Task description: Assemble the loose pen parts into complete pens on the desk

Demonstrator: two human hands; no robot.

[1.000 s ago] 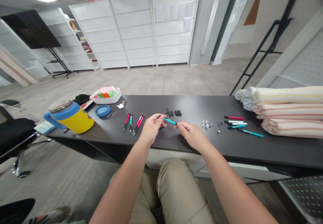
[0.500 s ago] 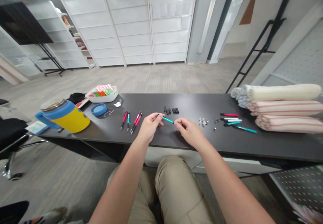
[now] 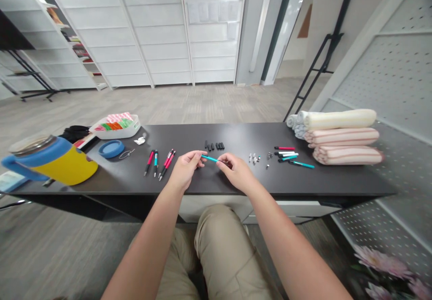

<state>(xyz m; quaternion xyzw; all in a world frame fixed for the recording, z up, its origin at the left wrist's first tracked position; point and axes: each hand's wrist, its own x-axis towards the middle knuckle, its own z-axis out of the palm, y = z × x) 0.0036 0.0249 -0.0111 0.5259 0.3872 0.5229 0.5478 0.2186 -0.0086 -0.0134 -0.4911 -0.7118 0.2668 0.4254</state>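
A teal pen barrel [image 3: 209, 158] lies crosswise between my two hands, just above the front of the dark table. My left hand [image 3: 186, 167] pinches its left end, and my right hand [image 3: 235, 169] grips the right end, where the fingers hide the tip. Behind them sit several short black grips [image 3: 214, 146]. To the right are small clear and silver pen parts [image 3: 254, 158] and a group of red, white and teal barrels [image 3: 286, 154]. Red and teal pens [image 3: 155, 163] with black grips lie left of my left hand.
A yellow and blue mug [image 3: 64, 160] stands at the left, near a blue lid [image 3: 111, 148] and a white basket [image 3: 116, 131] of colourful packets. Rolled towels [image 3: 344, 138] are stacked on the right end of the dark table [image 3: 182, 133]. A pegboard panel [image 3: 398, 75] rises beyond.
The camera view has turned to the right, so everything sits further left in the picture. Both hands keep hold of the teal barrel, with the right fingers closed more over its end.
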